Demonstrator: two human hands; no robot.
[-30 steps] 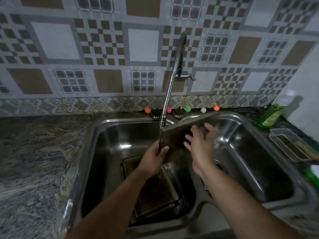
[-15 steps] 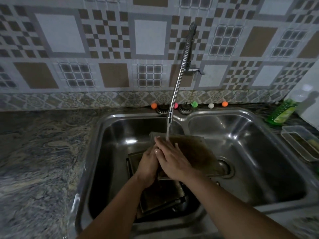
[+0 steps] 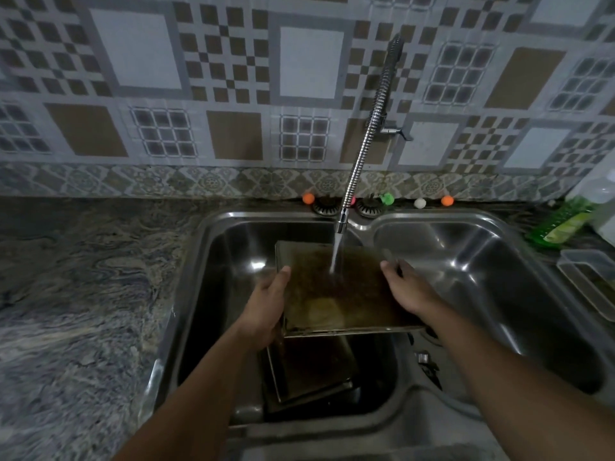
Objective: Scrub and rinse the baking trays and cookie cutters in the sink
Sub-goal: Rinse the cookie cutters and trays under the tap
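Observation:
A square, brown-stained baking tray [image 3: 336, 294] is held almost level over the divider of the double steel sink [image 3: 216, 261]. Water from the flexible tap [image 3: 366, 134] falls onto its middle. My left hand [image 3: 269, 304] grips the tray's left edge, thumb on top. My right hand [image 3: 409, 287] holds the right edge, fingers over the rim. Another baking tray [image 3: 309, 371] lies in the left basin underneath, partly hidden. No cookie cutters can be made out.
A green dish-soap bottle [image 3: 562, 221] and a clear plastic container [image 3: 589, 277] sit on the counter at the right. Small coloured balls [image 3: 447, 200] line the back ledge behind the sink. Marbled stone counter [image 3: 83, 294] spreads to the left.
The tray went from tilted upright to lying flat under the running water. My right hand moved from rubbing the tray's surface to its right edge, and my left hand slid to the left edge.

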